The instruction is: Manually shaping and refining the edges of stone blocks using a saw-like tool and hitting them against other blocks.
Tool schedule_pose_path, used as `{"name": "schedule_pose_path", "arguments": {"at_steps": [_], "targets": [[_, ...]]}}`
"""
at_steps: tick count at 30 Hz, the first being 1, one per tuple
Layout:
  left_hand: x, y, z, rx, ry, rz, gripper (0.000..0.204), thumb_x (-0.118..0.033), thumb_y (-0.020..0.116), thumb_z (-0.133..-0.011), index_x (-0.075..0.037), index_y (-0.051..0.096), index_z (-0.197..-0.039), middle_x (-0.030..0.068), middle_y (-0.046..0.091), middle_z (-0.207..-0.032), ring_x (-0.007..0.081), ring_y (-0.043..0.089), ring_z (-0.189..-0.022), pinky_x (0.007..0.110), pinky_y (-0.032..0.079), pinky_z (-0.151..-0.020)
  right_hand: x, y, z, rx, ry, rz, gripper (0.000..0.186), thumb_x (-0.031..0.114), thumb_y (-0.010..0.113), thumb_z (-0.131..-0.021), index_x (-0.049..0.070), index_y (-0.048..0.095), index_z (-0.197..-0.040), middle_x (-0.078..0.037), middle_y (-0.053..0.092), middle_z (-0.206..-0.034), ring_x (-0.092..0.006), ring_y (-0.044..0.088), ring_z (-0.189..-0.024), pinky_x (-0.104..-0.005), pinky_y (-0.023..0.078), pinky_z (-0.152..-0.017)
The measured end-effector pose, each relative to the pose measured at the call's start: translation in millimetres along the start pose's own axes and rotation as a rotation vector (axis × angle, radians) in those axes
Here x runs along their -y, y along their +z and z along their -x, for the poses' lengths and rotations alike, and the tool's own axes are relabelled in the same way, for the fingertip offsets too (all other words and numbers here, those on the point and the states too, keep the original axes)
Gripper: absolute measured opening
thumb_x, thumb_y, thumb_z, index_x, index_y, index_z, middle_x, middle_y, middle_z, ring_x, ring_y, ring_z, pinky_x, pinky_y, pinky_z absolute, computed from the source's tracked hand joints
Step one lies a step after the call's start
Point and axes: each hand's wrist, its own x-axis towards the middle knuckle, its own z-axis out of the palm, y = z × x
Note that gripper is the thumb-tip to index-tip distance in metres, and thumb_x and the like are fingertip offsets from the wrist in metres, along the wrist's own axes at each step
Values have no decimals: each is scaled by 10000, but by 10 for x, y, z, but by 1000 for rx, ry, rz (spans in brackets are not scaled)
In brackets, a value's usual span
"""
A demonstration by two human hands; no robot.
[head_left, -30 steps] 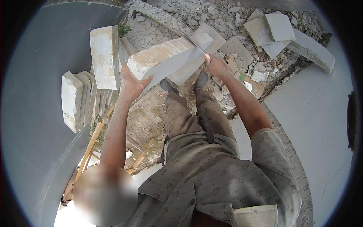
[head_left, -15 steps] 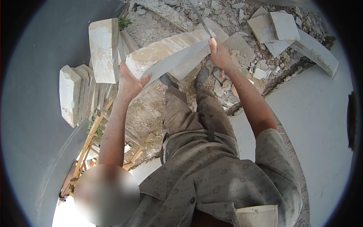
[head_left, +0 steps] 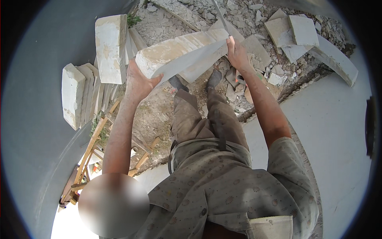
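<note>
A thick, pale stone slab (head_left: pixel 159 55) with a rough tan and white edge and a smooth grey face is held up in front of my legs. My left hand (head_left: pixel 139 83) wraps round its near left end, thumb on the smooth face. At the slab's far right end, my right hand (head_left: pixel 238 57) is closed on a thin grey metal bar (head_left: pixel 221 16). The bar points up and away from me. Whether those fingers also grip the slab's corner cannot be made out. Behind the held slab, other flat pieces lean or lie.
An upright slab (head_left: pixel 110 49) and a row of leaning slabs (head_left: pixel 73 97) stand on the left along a grey surface. Broken slabs (head_left: pixel 304 31) lie at the upper right on stone rubble (head_left: pixel 171 18). Wooden poles (head_left: pixel 95 139) stand at lower left.
The metal bar's far end has swung right, so it stands steeper in the view. The whole scene has shifted slightly up; both hands keep their places at the slab's ends.
</note>
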Motion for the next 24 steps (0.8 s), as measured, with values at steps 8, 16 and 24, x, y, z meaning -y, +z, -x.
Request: {"name": "schedule_pose_path", "arguments": {"at_steps": [8, 16, 24], "targets": [[-37, 17, -15, -11, 3, 88, 834, -223, 832, -669, 98, 322, -1246, 301, 484, -1180, 399, 493, -1135, 474, 408, -968, 506, -350, 201, -28, -67, -77, 422, 401, 435, -981, -2, 557, -1006, -294, 609, -836, -467, 601, -853, -491, 460, -712], [-226, 56, -13, -48, -42, 40, 798, -230, 832, -669, 87, 325, -1198, 300, 485, -1162, 398, 504, -1112, 463, 419, -953, 920, -183, 845, 142, 12, 33, 368, 362, 470, -972, 8, 544, -1040, -258, 612, -777, -467, 607, -772, -508, 456, -647], [-273, 93, 46, -37, -21, -88, 828, -280, 840, -647, 73, 333, -1199, 297, 466, -1163, 416, 471, -1125, 493, 387, -963, 804, -523, 631, 333, -36, 13, 439, 384, 453, -971, -14, 581, -1105, -275, 631, -867, -452, 613, -867, -469, 474, -754]]}}
